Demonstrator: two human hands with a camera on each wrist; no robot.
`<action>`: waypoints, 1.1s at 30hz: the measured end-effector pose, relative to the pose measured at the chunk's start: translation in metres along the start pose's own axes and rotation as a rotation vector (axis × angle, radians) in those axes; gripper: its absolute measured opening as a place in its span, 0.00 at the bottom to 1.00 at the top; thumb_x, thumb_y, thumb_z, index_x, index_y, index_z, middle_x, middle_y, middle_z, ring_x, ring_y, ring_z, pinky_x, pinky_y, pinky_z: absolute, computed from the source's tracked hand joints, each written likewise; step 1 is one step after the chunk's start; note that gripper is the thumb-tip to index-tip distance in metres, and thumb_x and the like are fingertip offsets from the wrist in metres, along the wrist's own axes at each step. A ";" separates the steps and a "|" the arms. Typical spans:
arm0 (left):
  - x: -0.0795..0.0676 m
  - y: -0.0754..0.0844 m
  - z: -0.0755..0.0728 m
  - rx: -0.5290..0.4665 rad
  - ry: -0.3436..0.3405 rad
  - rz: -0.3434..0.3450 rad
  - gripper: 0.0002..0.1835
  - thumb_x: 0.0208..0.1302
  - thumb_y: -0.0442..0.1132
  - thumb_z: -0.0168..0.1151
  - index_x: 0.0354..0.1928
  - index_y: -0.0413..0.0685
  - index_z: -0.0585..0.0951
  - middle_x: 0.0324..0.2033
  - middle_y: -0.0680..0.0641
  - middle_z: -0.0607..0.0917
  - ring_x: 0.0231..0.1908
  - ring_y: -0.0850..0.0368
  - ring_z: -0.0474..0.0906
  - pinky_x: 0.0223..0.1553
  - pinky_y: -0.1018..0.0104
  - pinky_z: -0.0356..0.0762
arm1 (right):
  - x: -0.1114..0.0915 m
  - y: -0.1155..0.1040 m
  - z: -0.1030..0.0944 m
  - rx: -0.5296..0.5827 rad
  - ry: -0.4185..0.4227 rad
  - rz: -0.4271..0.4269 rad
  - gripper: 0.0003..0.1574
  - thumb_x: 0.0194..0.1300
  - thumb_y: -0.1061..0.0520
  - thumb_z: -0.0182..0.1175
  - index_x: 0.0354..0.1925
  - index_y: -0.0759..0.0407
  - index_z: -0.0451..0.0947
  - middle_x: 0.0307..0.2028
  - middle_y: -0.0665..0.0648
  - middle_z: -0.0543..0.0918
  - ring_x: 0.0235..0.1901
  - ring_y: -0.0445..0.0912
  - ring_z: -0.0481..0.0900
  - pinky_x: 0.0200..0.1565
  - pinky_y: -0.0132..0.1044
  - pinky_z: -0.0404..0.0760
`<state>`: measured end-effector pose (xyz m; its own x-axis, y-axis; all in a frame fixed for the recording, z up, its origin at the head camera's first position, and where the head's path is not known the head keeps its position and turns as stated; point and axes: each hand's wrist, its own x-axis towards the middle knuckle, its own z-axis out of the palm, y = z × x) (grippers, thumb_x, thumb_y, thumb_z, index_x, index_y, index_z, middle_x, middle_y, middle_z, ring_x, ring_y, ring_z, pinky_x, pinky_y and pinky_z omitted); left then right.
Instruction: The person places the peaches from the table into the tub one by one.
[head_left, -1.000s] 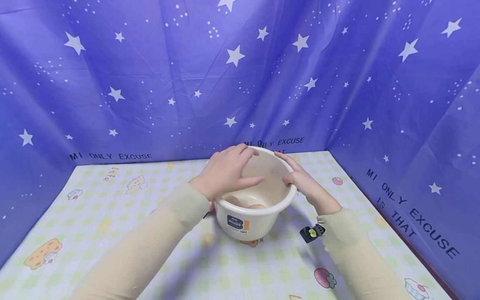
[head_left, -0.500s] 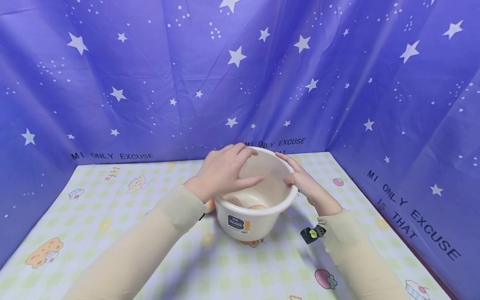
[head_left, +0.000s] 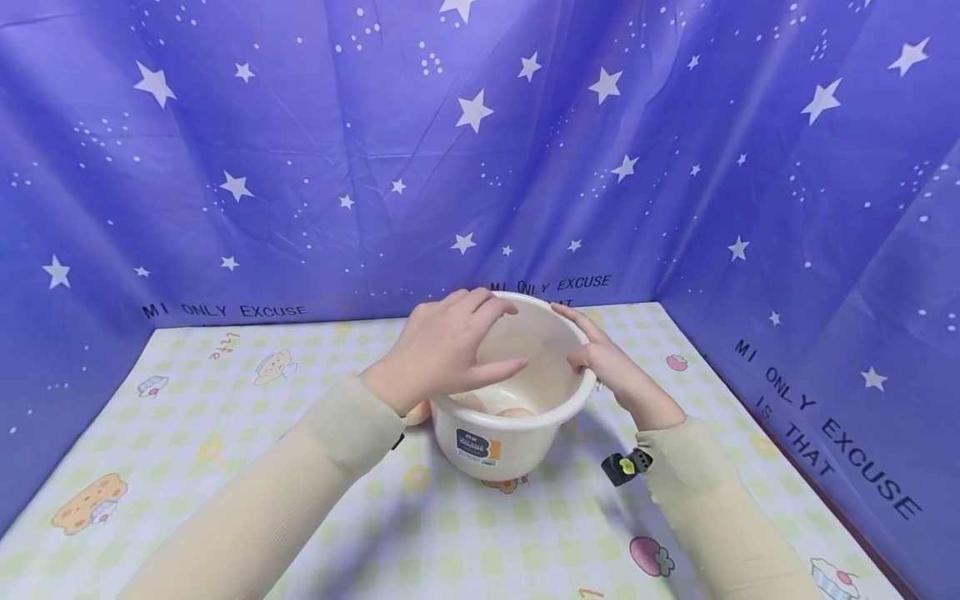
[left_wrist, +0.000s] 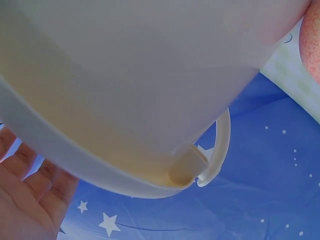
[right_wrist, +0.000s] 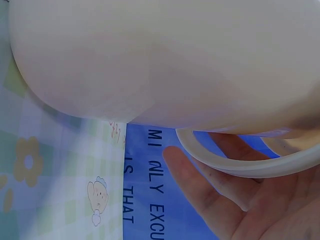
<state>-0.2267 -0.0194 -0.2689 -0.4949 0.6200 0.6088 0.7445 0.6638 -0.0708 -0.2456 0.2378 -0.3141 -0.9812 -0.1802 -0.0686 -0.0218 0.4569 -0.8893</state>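
Note:
A white plastic bucket stands upright on the table, tilted slightly in neither direction. My left hand lies over its left rim, fingers reaching towards the far edge and thumb stretched out above the opening. In the left wrist view the fingers are nearly straight beside the rim. My right hand grips the right rim, thumb inside and index finger along the outer edge. The bucket's handle crosses in front of the right fingers. Pinkish round pieces lie inside, partly hidden by the front wall.
A speckled pink, peach-like fruit rests on the table just left of the bucket, mostly behind my left wrist in the head view. A checked cloth with printed pictures covers the table. Blue star-printed curtains close off the back and sides.
The left wrist and forearm have shifted slightly left and down, baring more of the fruit beside the bucket. The right hand and bucket stay in place.

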 end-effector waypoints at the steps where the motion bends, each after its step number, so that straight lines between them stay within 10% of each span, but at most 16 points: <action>1: 0.000 0.000 -0.001 0.001 0.005 0.002 0.29 0.59 0.65 0.63 0.55 0.54 0.79 0.47 0.52 0.83 0.40 0.54 0.81 0.28 0.61 0.80 | 0.000 0.000 0.000 0.002 0.000 -0.003 0.64 0.43 0.70 0.47 0.79 0.43 0.45 0.74 0.67 0.53 0.59 0.61 0.68 0.34 0.36 0.78; 33: -0.018 -0.007 -0.014 0.012 0.190 0.071 0.28 0.55 0.61 0.68 0.51 0.51 0.81 0.43 0.50 0.85 0.38 0.54 0.82 0.26 0.61 0.80 | 0.000 -0.001 0.000 0.007 -0.001 -0.008 0.64 0.42 0.70 0.46 0.79 0.44 0.45 0.77 0.65 0.48 0.61 0.63 0.67 0.34 0.37 0.79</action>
<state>-0.2168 -0.0411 -0.2678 -0.3473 0.5758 0.7401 0.7683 0.6273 -0.1275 -0.2453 0.2379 -0.3132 -0.9808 -0.1849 -0.0615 -0.0286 0.4490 -0.8931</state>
